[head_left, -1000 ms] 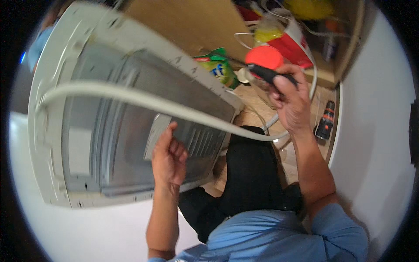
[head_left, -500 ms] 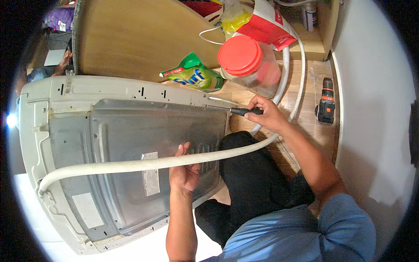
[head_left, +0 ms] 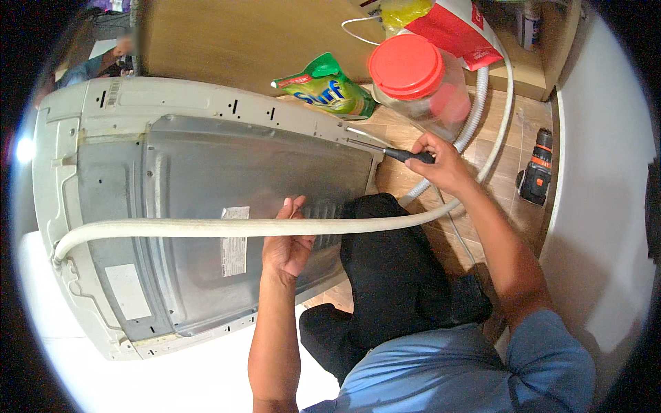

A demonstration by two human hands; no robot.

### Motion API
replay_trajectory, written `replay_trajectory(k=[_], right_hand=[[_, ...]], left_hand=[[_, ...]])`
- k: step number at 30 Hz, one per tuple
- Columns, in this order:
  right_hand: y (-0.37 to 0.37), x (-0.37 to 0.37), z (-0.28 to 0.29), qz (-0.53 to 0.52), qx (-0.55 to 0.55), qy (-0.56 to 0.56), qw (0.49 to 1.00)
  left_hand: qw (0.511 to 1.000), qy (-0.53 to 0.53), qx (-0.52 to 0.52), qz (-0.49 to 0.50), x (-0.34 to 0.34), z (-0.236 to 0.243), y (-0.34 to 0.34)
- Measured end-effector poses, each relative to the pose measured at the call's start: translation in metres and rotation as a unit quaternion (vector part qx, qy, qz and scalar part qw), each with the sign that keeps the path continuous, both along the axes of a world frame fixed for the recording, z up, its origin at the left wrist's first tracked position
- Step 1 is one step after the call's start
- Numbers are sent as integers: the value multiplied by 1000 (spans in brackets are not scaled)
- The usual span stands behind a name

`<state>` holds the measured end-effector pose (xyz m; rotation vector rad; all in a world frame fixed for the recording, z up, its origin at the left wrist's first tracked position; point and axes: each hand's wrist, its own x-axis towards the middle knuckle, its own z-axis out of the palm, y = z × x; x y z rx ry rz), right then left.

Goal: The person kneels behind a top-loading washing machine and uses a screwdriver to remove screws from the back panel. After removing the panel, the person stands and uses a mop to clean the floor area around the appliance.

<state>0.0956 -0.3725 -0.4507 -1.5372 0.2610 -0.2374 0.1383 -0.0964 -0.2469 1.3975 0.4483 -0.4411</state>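
Screwdriver (head_left: 407,155) has come from in front of the red-lidded jar (head_left: 423,87) to the corner of the likely washing machine's metal back panel (head_left: 193,182). Right hand (head_left: 444,166): fingers closed round black handle; tip contact can't be told. Left hand (head_left: 289,253): fingers half-curled behind the white hose (head_left: 186,228), which hides any grip. Reads as fastener work; next move calls for seating the tip squarely.
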Motion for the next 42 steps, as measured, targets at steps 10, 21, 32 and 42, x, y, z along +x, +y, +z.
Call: replay_trajectory(k=[10, 21, 32, 42], right_hand=[[8, -17, -22, 24, 38, 28, 999], [-4, -14, -29, 57, 91, 35, 994], [0, -15, -31, 76, 130, 41, 988], [-9, -18, -34, 63, 98, 35, 993]], left_hand=[[998, -2, 46, -36, -1, -4, 9], [1000, 17, 13, -18, -22, -15, 18], [996, 70, 62, 4, -59, -40, 44], [982, 141, 39, 119, -106, -69, 80]])
